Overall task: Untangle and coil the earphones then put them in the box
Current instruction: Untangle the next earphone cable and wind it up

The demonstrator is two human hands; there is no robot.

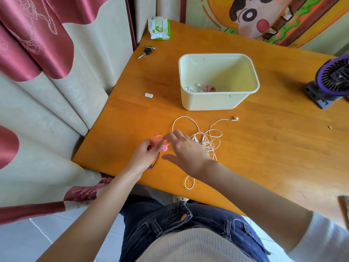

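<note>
The pink earphones are a small bunch of cord held just above the surface, between the two hands near its front left part. The left hand has its fingers curled and pinches the pink cord from the left; a dark reddish cord hangs under this hand toward the wrist. The right hand reaches across from the right with its fingertips on the pink bunch and its thumb spread well away below; whether those fingers pinch the cord cannot be told. Just right of that hand, partly beneath it, the white earphones lie in a loose tangle on the surface, with one earbud stretched out to the far right and a small loop at the near edge. Behind the tangle stands the cream box, open at the top, holding a coiled pinkish cable and white earbuds at its near left side. Farther off lie a small white piece, keys and a pack of wipes to the left, and a purple fan to the right.
</note>
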